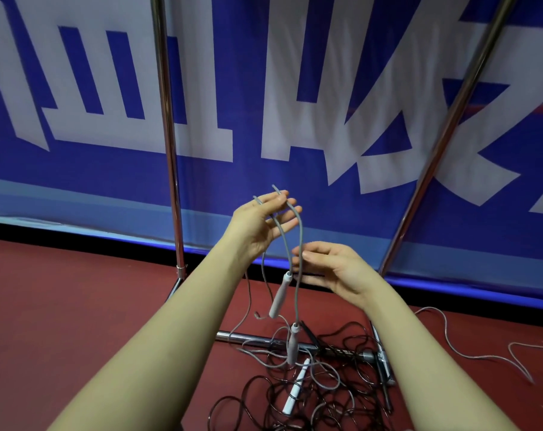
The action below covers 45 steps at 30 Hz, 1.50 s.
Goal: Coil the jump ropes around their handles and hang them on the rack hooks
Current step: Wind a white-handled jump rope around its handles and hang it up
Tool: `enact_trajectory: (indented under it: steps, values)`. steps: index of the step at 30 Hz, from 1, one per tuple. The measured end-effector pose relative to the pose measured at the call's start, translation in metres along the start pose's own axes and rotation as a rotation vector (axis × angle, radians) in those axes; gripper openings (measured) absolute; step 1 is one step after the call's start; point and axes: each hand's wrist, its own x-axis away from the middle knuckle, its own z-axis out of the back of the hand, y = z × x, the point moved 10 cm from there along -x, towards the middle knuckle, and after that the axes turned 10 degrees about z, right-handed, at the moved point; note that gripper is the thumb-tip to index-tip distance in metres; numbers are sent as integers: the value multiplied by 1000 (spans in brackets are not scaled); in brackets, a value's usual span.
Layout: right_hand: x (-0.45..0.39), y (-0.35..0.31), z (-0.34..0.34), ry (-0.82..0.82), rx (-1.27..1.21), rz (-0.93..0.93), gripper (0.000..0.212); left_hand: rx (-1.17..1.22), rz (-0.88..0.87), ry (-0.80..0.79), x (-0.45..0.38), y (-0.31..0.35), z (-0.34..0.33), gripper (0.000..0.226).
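- The left hand [262, 223] is raised in the middle of the view, palm toward the camera; two strands of a grey jump rope [299, 244] are pinched between its thumb and fingertips, the strands passing up over the fingers.
- The right hand [332, 269] is held just below and to the right, with loosely extended fingers reaching toward the hanging strand; whether the strand is touched cannot be told, and nothing is seen to be gripped.
- Two grey handles are seen dangling from the rope: the upper handle [280, 295] hangs tilted below the left hand, and the lower handle [292, 343] hangs nearly upright above the floor.
- A tangle of dark ropes [335, 387] is spread on the floor beneath the hands, with a white handle [296, 387] lying in it.
- A thin pale rope [481, 359] is trailed loosely across the floor to the right, well apart from the pile.
- The chrome rack [167, 135] is set behind the hands: one upright stands to the left, a second upright leans away to the right, and a low crossbar is laid behind the rope pile.
- The floor [77, 306] is covered in dark red sports surfacing.
- A blue banner [239, 73] with large white characters is stretched along the wall behind the rack, edged at the bottom by a black strip.
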Motion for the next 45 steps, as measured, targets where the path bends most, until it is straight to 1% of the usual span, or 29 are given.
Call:
enact_trajectory:
  steps: [1, 3, 5, 9, 12, 14, 16, 18, 19, 21, 23, 24, 25, 26, 29, 31, 32, 34, 38, 41, 43, 45]
  values:
    - [0, -5, 1, 33, 17, 31, 12, -16, -8, 19, -1, 0, 4, 11]
    - [-1, -17, 4, 92, -26, 95, 13, -90, 21, 48, -5, -5, 10, 18]
    - [-1, -28, 7, 146, -121, 164, 13, -208, 130, 48, -7, -20, 13, 27]
    - [0, -44, 20, 262, -264, 292, 14, -471, 391, -40, 1, -58, 11, 42]
    - [1, -49, 29, 339, -343, 358, 14, -586, 489, -149, 9, -73, 2, 47]
    - [1, -46, 38, 402, -359, 358, 13, -610, 486, -204, 14, -75, -5, 43]
    - [3, -37, 48, 480, -311, 302, 12, -632, 418, -228, 14, -70, -11, 32]
    - [6, -25, 58, 549, -185, 198, 11, -624, 349, -221, 12, -63, -12, 23]
    - [8, -21, 62, 574, -102, 155, 14, -622, 331, -210, 11, -61, -12, 21]
    - [11, -23, 70, 605, 103, 148, 20, -660, 311, -192, 9, -58, -9, 20]
    - [12, -38, 68, 608, 267, 261, 15, -734, 320, -216, 9, -60, -9, 19]
    - [11, -45, 64, 588, 304, 324, 10, -770, 336, -248, 11, -63, -12, 19]
    - [9, -49, 59, 546, 317, 366, 7, -800, 353, -284, 13, -67, -15, 19]
    - [6, -50, 53, 489, 326, 379, 8, -822, 364, -318, 16, -70, -18, 19]
    - [-8, -36, 39, 313, 368, 288, 23, -844, 359, -371, 22, -70, -27, 19]
    - [-11, -24, 32, 225, 329, 192, 33, -816, 344, -372, 22, -65, -29, 19]
    - [-11, -20, 28, 183, 307, 161, 35, -791, 337, -362, 21, -62, -28, 19]
    - [-10, -20, 22, 134, 289, 157, 37, -753, 328, -338, 20, -58, -25, 20]
    - [-5, -37, 24, 152, 194, 210, 33, -658, 317, -321, 19, -54, -24, 21]
    - [0, -53, 26, 196, 129, 282, 38, -641, 315, -322, 19, -56, -25, 24]
    - [4, -64, 28, 255, 129, 354, 36, -674, 320, -315, 18, -59, -24, 31]
    - [8, -71, 33, 340, 122, 408, 32, -763, 305, -316, 17, -61, -21, 35]
